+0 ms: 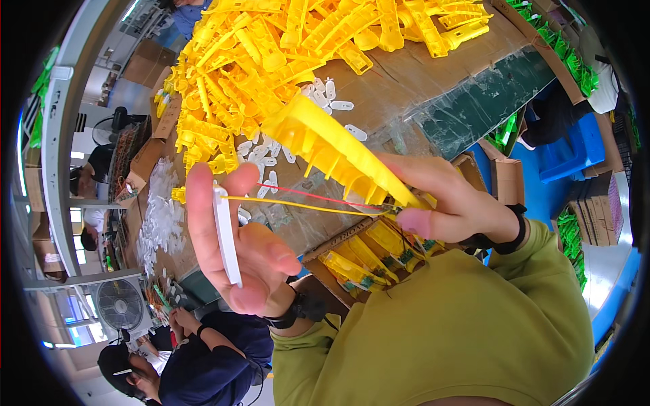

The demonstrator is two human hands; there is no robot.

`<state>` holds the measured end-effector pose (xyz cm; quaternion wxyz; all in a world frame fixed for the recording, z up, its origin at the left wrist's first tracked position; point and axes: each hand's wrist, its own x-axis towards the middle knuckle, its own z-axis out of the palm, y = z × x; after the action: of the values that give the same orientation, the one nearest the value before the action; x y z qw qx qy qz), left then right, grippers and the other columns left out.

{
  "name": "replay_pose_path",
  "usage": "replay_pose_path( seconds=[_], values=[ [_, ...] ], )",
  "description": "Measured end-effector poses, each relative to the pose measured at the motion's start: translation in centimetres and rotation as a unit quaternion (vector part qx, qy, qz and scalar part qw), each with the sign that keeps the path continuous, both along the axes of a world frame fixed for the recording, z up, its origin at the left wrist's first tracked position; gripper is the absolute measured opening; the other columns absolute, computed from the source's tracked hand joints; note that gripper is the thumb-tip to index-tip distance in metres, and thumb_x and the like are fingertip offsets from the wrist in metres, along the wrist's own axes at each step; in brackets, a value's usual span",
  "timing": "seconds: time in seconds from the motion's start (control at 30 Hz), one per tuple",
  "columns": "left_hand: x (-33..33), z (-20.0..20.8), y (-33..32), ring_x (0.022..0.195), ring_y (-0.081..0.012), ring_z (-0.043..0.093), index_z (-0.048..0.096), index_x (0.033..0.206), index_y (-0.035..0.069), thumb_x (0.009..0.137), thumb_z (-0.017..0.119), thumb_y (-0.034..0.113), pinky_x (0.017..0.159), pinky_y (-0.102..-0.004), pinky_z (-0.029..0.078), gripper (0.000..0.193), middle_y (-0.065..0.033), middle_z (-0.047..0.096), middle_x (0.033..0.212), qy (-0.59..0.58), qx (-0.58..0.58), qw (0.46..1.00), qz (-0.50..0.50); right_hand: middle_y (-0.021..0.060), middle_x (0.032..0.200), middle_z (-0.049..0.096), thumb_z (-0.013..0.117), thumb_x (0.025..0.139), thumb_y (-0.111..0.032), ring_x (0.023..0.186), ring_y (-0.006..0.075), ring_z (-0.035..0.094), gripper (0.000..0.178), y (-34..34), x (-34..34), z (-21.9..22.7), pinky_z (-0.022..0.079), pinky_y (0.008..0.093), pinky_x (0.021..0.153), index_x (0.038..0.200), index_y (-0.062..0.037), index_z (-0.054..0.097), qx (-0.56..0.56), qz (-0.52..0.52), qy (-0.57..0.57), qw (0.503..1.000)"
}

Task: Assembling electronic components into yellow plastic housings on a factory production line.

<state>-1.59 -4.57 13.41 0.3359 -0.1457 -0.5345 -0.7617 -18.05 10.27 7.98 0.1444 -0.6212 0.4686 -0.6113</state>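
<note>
My right hand grips one end of a yellow plastic shell, which slants up and to the left with its ribbed inner side facing down. In my left hand, between fingertips and thumb, is a slim white plastic cover, held on edge. A yellow wire and a red wire run taut from the cover to the shell's end by my right thumb. Where the wires join the shell is hidden by that thumb. Both pieces are above the cardboard-covered table.
A big heap of yellow shells covers the far table. White covers lie scattered in front of it. Below my hands is a carton of yellow shells with wires. A co-worker sits at lower left; a blue stool stands right.
</note>
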Motion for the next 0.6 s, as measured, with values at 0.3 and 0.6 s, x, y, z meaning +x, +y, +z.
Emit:
replay_pose_path(
  seconds=[0.3,0.6],
  values=[
    [1.3,-1.0,-2.0,0.048,-0.0121,0.049,0.048,0.094,-0.004,0.081,0.057,0.035,0.045,-0.0194,0.039,0.043,-0.0145,0.055,0.071,-0.061,-0.005,0.994,0.094,0.0183,0.11,0.054,0.049,0.077,-0.017,0.093,0.028,0.058,0.057,-0.1,1.2,1.4,0.044,0.0309,0.079,0.128,0.0007,0.032,0.102,0.089,-0.028,0.99],
    [3.0,-0.9,-1.9,0.046,-0.0062,0.038,0.049,0.057,0.004,0.081,0.043,0.058,0.043,-0.0216,0.025,0.059,0.0008,0.043,0.049,-0.33,-0.119,0.93,0.108,0.017,0.103,0.056,0.051,0.075,-0.015,0.088,0.0321,0.058,0.062,-1.7,2.6,1.2,0.046,0.0336,0.076,0.131,-0.0036,0.029,0.111,0.06,0.07,0.99]
  ],
)
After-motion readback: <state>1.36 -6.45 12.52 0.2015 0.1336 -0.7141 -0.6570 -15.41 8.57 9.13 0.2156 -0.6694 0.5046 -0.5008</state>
